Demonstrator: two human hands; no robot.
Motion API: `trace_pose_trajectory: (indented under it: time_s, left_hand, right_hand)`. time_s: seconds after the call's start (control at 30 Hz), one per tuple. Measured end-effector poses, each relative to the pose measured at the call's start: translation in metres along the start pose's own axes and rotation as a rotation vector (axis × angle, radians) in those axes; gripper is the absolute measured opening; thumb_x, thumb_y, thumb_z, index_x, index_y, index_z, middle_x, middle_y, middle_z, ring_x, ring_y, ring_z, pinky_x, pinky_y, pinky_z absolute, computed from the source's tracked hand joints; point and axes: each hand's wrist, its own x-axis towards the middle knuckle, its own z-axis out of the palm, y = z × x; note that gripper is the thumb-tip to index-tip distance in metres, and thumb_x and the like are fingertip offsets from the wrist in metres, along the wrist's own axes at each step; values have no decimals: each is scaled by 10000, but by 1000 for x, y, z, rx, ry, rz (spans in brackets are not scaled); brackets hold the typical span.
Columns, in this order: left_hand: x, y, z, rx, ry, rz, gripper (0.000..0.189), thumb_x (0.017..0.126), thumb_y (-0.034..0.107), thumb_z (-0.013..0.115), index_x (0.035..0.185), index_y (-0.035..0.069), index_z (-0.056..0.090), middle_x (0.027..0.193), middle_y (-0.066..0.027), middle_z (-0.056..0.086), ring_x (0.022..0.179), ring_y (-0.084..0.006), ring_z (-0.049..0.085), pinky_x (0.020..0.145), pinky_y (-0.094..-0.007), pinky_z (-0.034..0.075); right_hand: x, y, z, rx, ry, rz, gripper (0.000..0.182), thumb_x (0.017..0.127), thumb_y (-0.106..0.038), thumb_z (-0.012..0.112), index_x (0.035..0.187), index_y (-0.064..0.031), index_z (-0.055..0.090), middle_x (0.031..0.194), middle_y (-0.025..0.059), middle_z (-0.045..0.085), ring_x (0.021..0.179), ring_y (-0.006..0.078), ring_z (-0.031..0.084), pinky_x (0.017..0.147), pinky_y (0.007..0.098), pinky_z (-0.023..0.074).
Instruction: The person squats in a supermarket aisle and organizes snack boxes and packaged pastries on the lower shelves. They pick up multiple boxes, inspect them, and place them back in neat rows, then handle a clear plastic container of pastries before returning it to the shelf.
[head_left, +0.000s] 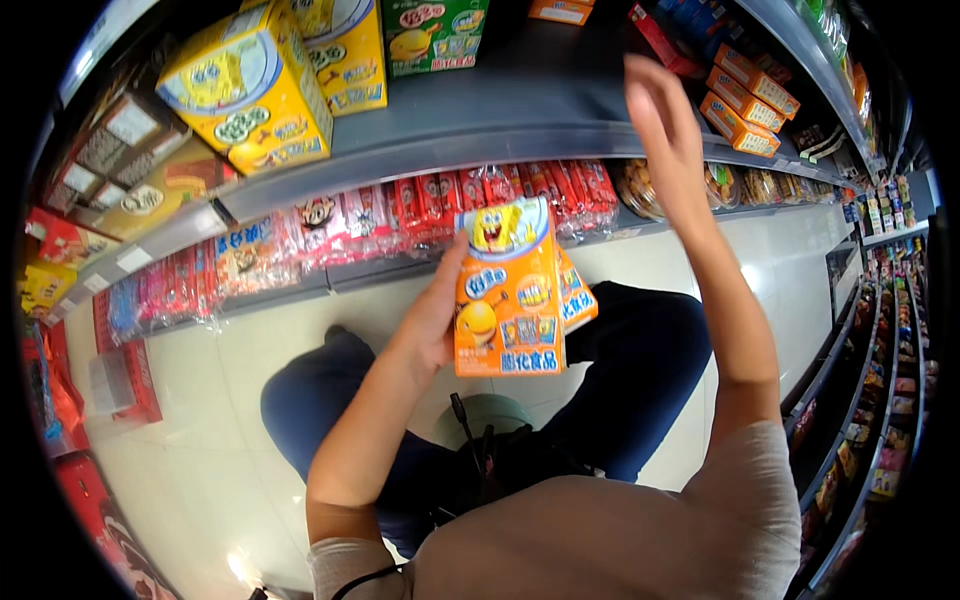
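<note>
My left hand (433, 326) grips an orange snack box (510, 300) with a cartoon sponge character and printed writing on its front. A second orange box (576, 296) shows partly behind it, tilted, and most of it is hidden. My left fingers are out of sight behind the boxes. Over the grey shelf (517, 109), my right hand (666, 131) is raised and slightly blurred, with nothing visible in it. Just right of it, several small orange boxes (746, 109) are stacked on the shelf. A red box (664, 41) lies beyond its fingertips.
Yellow cartoon boxes (259, 101) and a green box (433, 37) stand on the shelf at left. Below hang or lie red snack packets (442, 199) and clear tubs (637, 187). A pale green stool (499, 412) is between my legs. More stocked shelves (862, 420) line the right.
</note>
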Motion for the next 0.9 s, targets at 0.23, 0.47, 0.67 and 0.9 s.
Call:
trace_pose_trajectory:
  time_s: [0.23,0.47,0.67,0.9]
  left_hand:
    - [-16,0,7,-50,-75,32,585,859,550,441,1184,67,497,1095,-140,601,942,-261,618,807,-418,513]
    - [-14,-13,7,-95,-317,13,628,885,567,347,1237,59,460,1133,-158,578,965,-272,608,802,-414,518]
    - [-26,-14,1,-84,-381,27,701,857,641,301,1288,100,413,1235,-145,510,1086,-284,541,898,-451,455]
    - [-32,-15,-1,-50,-371,69,679,877,616,281,1301,99,395,1242,-141,506,1092,-286,537,906,-442,451]
  right_hand:
    - [-124,-77,-21,-172,-459,-266,827,538,-434,790,1236,-110,488,1272,179,415,1154,355,431,953,434,350]
    - [-133,-98,-12,-525,-489,-619,466,627,-265,734,1040,-91,605,1129,126,549,978,265,551,802,379,435]
    - [-121,-112,-19,-439,-369,-545,440,640,-303,666,1016,-81,612,1032,89,576,832,244,564,728,355,444]
    - [-121,-115,-19,-417,-363,-528,455,628,-289,681,1024,-76,614,1035,99,583,817,251,570,711,354,446]
